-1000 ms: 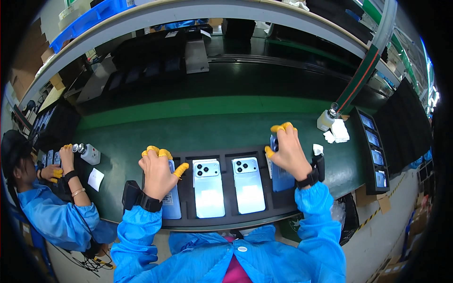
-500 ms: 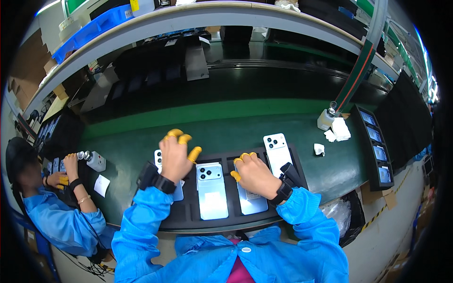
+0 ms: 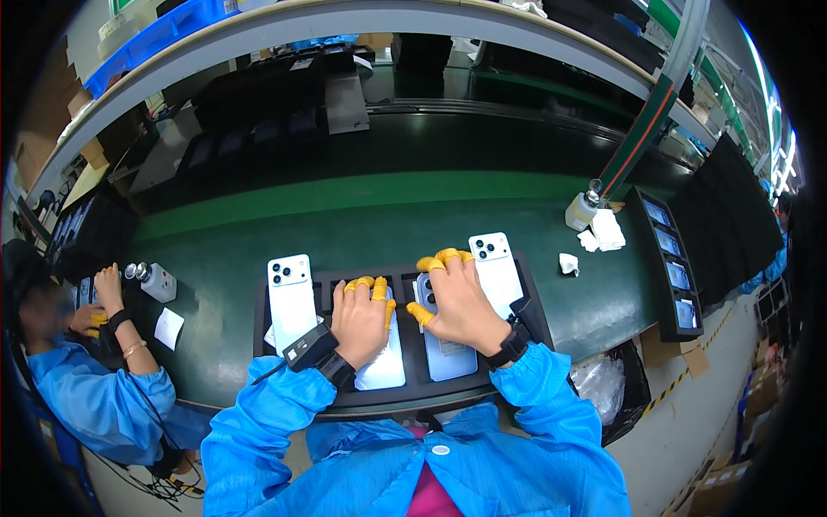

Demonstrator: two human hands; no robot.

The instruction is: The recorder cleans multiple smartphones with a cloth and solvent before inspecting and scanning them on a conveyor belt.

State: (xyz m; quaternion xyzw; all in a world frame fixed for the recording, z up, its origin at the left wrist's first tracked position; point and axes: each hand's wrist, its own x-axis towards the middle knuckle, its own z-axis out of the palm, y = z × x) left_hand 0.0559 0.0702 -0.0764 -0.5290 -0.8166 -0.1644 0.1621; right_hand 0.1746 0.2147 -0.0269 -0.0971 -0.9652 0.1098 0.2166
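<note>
Four pale phones lie backs-up in a row in a black tray (image 3: 415, 353). My left hand (image 3: 360, 326), with yellow finger covers, lies over the upper half of the second phone (image 3: 382, 366), fingers extended and hiding its top. Over the third phone (image 3: 450, 362) is my right hand (image 3: 465, 302), its thumb at that phone's left edge and its fingers spread past the top. The leftmost phone (image 3: 293, 302) and rightmost phone (image 3: 497, 280) reach beyond the tray's far edge, untouched, their triple cameras showing.
A pump bottle (image 3: 581, 209) and white wipes (image 3: 608, 231) stand right of the tray, near a black tray of phones (image 3: 669, 263). At left, a co-worker in a blue sleeve (image 3: 95, 401) works beside another bottle (image 3: 158, 283) and a paper slip (image 3: 169, 328).
My left hand has come down and rightward from the leftmost phone onto the second one, uncovering the leftmost. My right hand has shifted slightly farther up the third phone. The view has moved slightly.
</note>
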